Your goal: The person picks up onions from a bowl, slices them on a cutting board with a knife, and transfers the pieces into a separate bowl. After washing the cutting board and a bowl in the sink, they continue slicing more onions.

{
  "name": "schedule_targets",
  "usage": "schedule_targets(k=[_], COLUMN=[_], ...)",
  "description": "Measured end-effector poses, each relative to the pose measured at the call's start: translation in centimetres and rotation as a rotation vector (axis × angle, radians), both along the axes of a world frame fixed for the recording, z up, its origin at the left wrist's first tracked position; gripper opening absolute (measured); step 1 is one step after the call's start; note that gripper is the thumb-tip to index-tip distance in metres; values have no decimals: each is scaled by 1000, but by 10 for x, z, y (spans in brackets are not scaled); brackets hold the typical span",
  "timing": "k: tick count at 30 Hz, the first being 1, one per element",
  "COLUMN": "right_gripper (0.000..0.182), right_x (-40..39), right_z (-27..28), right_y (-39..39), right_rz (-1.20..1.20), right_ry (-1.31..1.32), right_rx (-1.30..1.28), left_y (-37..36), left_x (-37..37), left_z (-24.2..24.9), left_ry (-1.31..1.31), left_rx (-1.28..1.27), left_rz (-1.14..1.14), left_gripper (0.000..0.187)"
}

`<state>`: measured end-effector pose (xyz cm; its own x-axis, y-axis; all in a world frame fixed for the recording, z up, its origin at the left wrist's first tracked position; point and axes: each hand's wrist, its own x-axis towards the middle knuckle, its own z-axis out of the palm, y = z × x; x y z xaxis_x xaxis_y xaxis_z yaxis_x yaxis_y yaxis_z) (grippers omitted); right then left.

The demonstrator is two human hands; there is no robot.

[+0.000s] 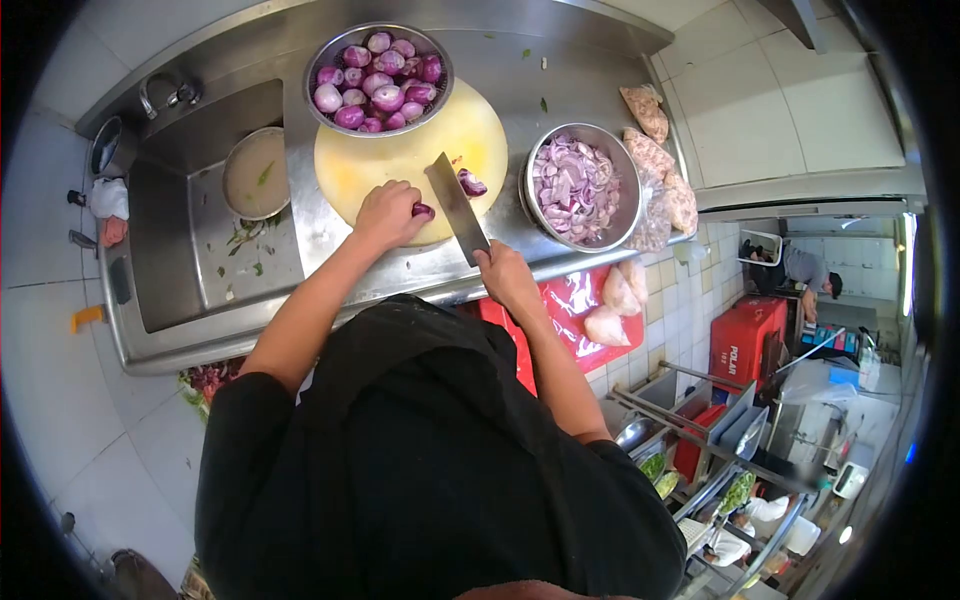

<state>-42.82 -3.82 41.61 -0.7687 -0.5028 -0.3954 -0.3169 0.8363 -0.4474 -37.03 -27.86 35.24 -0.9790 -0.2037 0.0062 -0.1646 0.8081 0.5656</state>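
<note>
My right hand (506,272) grips the handle of a cleaver (456,208), whose broad blade lies over the round yellowish cutting board (340,165). My left hand (390,215) rests on the board with its fingers curled around a piece of red onion (423,211), mostly hidden. Just right of the blade's tip lies a cut piece of red onion (472,183). A colander of whole peeled red onions (378,84) stands at the board's far edge. To the right, a steel bowl (629,205) holds a heap of sliced red onion (575,188).
At left is a steel sink (160,255) with a round pan of cloudy water (257,172) and green scraps. Several plastic bags of food (650,150) line the counter's right end. Below the counter edge are more bags (613,305) on red plastic. Another person (808,268) stands far right.
</note>
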Motion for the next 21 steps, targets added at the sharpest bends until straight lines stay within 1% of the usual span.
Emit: schedule_targets(k=[1,4,7,10,13,16,18,20,21], right_gripper=[36,36,35,33,29,27,26,26,27], right_x=[0,2,10,19,22,24,28,26,27], right_z=[0,1,7,8,9,27,31,1,1], right_y=[-1,-2,-8,-16,-20,-18,-16,-16,-20], right_rz=[3,-3,-16,4,37,45,53,90,109], right_ry=[-1,-13,-35,-17,22,49,81,94,102], right_rx=[-6,-17,-4,22,42,40,16,22,24], left_y=[5,16,16,1,-4,-12,-10,-8,-8], left_x=[-5,-10,9,13,7,4,2,1,2], left_z=[7,11,5,1,-8,-10,-9,-10,-11], left_ry=[-132,-230,205,448,448,364,430,462,459], left_rx=[-40,284,326,173,217,148,156,170,180], left_rz=[70,305,217,-106,-186,-263,-252,-255,-263], left_gripper=[35,29,17,10,9,11,9,8,8])
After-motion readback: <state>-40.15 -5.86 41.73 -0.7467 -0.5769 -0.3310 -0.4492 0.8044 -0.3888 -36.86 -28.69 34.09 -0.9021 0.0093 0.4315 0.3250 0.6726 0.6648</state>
